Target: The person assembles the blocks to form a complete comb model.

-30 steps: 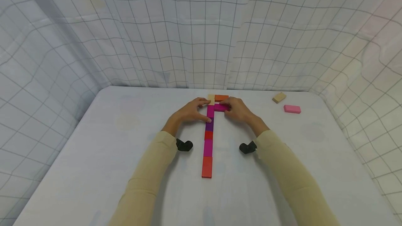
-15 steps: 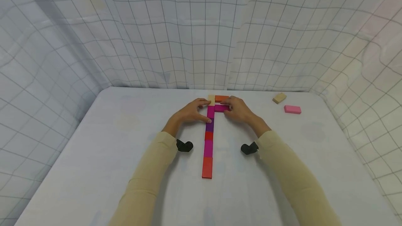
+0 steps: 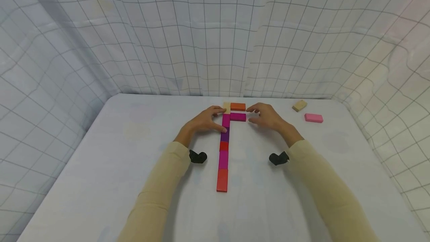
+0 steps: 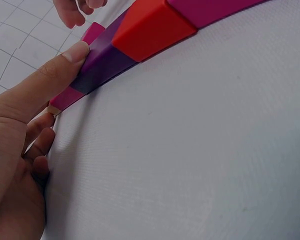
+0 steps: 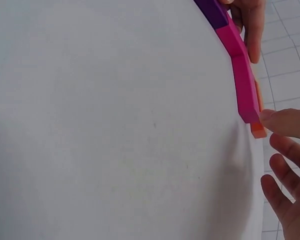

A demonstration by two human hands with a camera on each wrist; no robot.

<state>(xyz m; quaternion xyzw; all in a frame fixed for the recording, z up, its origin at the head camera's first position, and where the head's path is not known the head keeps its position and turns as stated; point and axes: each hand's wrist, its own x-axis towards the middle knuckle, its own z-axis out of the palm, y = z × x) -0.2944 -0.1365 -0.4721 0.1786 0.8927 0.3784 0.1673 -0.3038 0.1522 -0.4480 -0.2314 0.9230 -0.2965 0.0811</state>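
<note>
A straight column of flat blocks runs down the white table: cream [image 3: 227, 105], magenta, purple [image 3: 224, 136], small red [image 3: 223, 146], magenta [image 3: 223, 160] and red-orange [image 3: 222, 180]. From its far end an orange block [image 3: 238, 106] and a magenta block [image 3: 238, 117] stick out rightward, side by side with a gap between. My left hand [image 3: 203, 119] lies along the column, thumb on the purple block and fingertips at the cream one. My right hand [image 3: 267, 117], holding nothing, is just right of the two side blocks, fingers spread and loosely bent.
Farther right on the table lie a loose cream block [image 3: 299, 105] and a pink block [image 3: 314, 118]. A white grid-patterned curtain [image 3: 221, 47] hangs behind the table and along both sides. Black mounts jut out below each sleeve cuff.
My right hand has let go of the magenta side block and moved away to the right, its fingers parting. The left hand keeps its place on the column.
</note>
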